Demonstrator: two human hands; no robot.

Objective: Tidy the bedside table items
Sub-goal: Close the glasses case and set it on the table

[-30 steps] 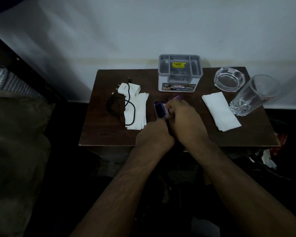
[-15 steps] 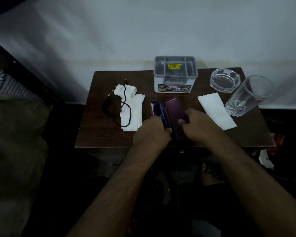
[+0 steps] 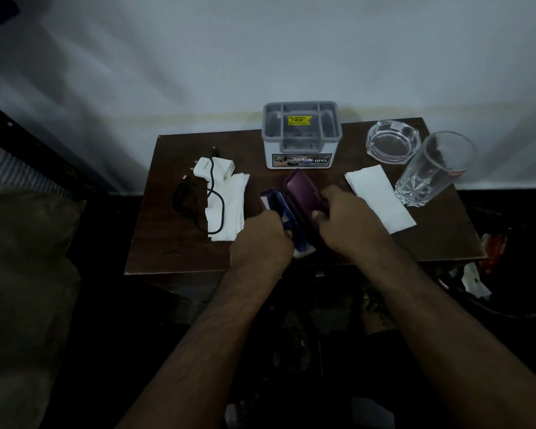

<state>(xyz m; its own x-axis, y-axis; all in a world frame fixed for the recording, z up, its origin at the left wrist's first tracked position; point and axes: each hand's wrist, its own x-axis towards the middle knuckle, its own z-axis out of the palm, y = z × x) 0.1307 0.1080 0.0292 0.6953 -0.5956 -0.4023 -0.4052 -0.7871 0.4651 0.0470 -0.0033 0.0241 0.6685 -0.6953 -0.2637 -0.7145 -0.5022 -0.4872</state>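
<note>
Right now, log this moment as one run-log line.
step: handling open purple case | left hand: on blue-lined half | right hand: on lid half | charger, glass, ashtray: untouched

My small dark brown wooden bedside table (image 3: 174,243) stands against the pale wall. On it, left to right: a white plug charger (image 3: 214,169) with its black cable (image 3: 186,202), partly over a folded white tissue (image 3: 229,209); an open purple spectacle case (image 3: 297,199) at the front; a grey plastic organiser box (image 3: 302,136) at the back; 1 more flat white tissue (image 3: 379,198); a clear glass ashtray (image 3: 392,141); a clear cut-glass tumbler (image 3: 430,170).
</note>
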